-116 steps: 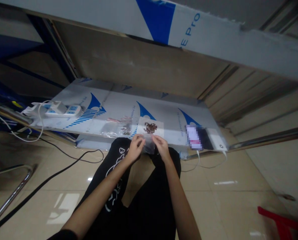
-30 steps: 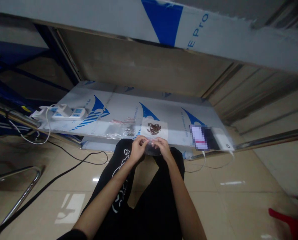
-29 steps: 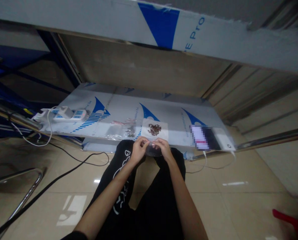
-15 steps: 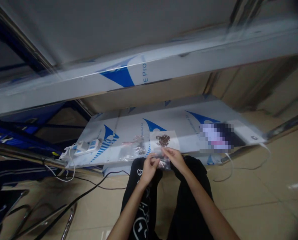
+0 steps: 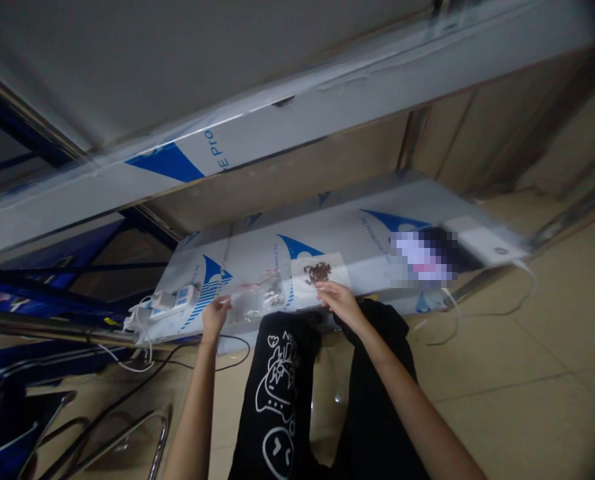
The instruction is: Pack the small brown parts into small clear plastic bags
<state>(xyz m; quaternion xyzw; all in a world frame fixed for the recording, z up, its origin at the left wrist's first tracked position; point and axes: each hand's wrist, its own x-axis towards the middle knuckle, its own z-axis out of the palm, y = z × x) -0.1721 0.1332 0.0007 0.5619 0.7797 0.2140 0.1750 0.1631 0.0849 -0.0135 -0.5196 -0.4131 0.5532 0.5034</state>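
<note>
My left hand is raised over the shelf's front edge, left of the clear plastic bags. Its fingers are curled together, and whatever they may hold is too small to make out. Just in front of a pile of small brown pieces, my right hand has thumb and fingertips pinched together. I cannot make out what is in that pinch. Under the pile lies a white sheet on the film-covered shelf.
White power strips with cables lie at the shelf's left end. A dark device with a blurred screen stands at the right. Above runs a wide film-covered beam. A black cable and metal chair legs are at lower left.
My hands were together over a clear bag by my knees; now they are apart. The left has moved well to the left, while the right stays near the brown pile. The view has tilted.
</note>
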